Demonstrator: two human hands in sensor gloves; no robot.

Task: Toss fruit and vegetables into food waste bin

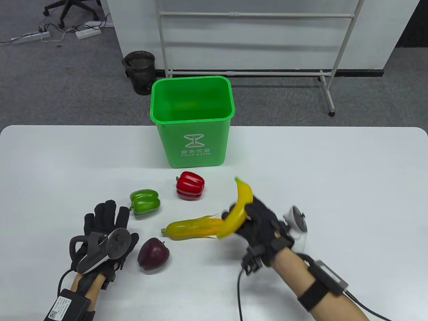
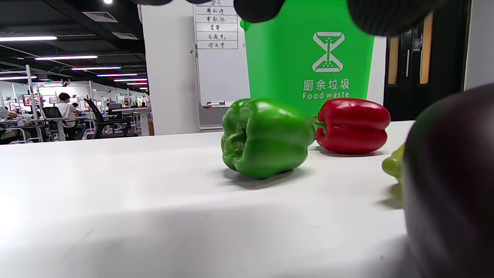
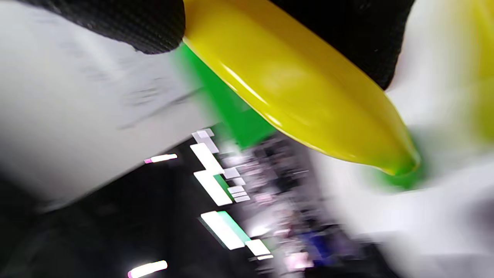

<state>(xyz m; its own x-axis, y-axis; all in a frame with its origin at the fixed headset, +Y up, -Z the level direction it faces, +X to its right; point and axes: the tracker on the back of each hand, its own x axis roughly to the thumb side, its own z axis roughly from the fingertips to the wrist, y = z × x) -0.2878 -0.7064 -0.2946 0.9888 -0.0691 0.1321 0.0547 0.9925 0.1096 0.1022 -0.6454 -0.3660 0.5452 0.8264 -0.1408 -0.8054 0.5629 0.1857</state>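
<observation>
Nothing can be seen inside the green food waste bin [image 1: 192,100], though its floor is hidden. A banana [image 1: 236,211] is gripped in the right hand [image 1: 259,222], lifted off the bench [image 1: 334,174] short of the bin. The left hand [image 1: 105,230] is laid flat with fingers spread, holding nothing. Left to be tossed are a green pepper [image 1: 145,203], red pepper [image 1: 190,186], yellow corn cob [image 1: 192,228] and dark red apple [image 1: 153,255].

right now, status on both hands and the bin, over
Right hand holds banana off the table. Left hand flat, empty. Food waste bin looks empty; red pepper sits in front of it.
</observation>
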